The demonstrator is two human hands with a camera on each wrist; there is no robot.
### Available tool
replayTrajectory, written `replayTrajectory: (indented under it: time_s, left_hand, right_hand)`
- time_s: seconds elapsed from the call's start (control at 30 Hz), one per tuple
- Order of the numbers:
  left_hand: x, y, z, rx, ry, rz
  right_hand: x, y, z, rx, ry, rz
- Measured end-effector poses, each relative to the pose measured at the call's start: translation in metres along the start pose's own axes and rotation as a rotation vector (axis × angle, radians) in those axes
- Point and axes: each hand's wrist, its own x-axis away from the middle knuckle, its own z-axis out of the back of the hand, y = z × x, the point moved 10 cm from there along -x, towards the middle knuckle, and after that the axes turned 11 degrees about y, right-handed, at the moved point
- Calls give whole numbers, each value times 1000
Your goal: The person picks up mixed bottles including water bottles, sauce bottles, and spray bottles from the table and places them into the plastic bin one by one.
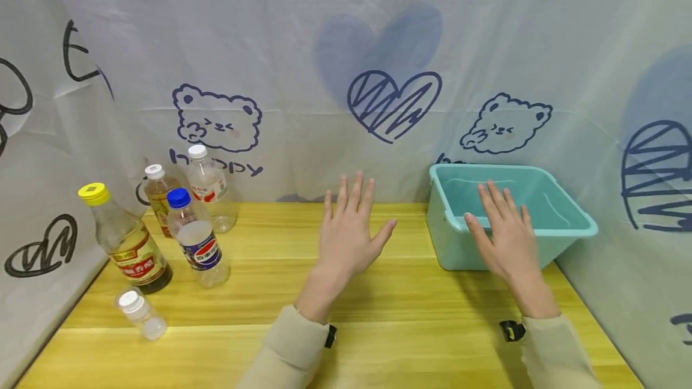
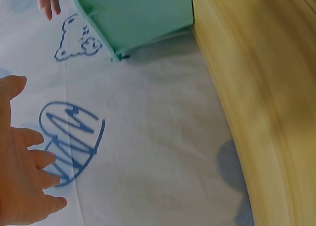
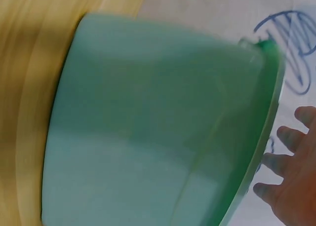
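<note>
Both hands hold nothing. My left hand [image 1: 347, 234] is held over the middle of the table with its fingers straight and the thumb spread to the right. In the left wrist view its fingers [image 2: 42, 159] show at the left edge. My right hand [image 1: 505, 238] overlaps the front of a teal plastic bin [image 1: 459, 251] in the head view, fingers extended and spread. From the right wrist, the bin's outer wall [image 3: 138, 127] fills most of the picture, with the right fingers [image 3: 291, 137] near its rim. The bin stands open-topped at the table's right rear.
Several bottles stand at left: a yellow-capped sauce bottle [image 1: 135, 251], a blue-capped Pepsi bottle [image 1: 201, 251], a white-capped bottle with brownish label [image 1: 162, 197] and a clear white-capped bottle [image 1: 209, 188]. A small white-capped jar [image 1: 142, 314] is nearer. Printed cloth [image 1: 292, 155] hangs behind the wooden table [image 1: 378, 293].
</note>
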Motion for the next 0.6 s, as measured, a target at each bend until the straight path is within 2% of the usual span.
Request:
replayTrajectory:
  time_s: [0.3, 0.43, 0.6]
  left_hand:
    - [-10, 30, -26, -28, -68, -29]
    - [-13, 48, -38, -36, -112, -51]
    - [-17, 67, -51, -24, -137, -77]
  right_hand:
    - [-2, 56, 14, 63, -32, -23]
    - [-1, 80, 20, 107, -54, -38]
    - [1, 108, 28, 153, -63, -45]
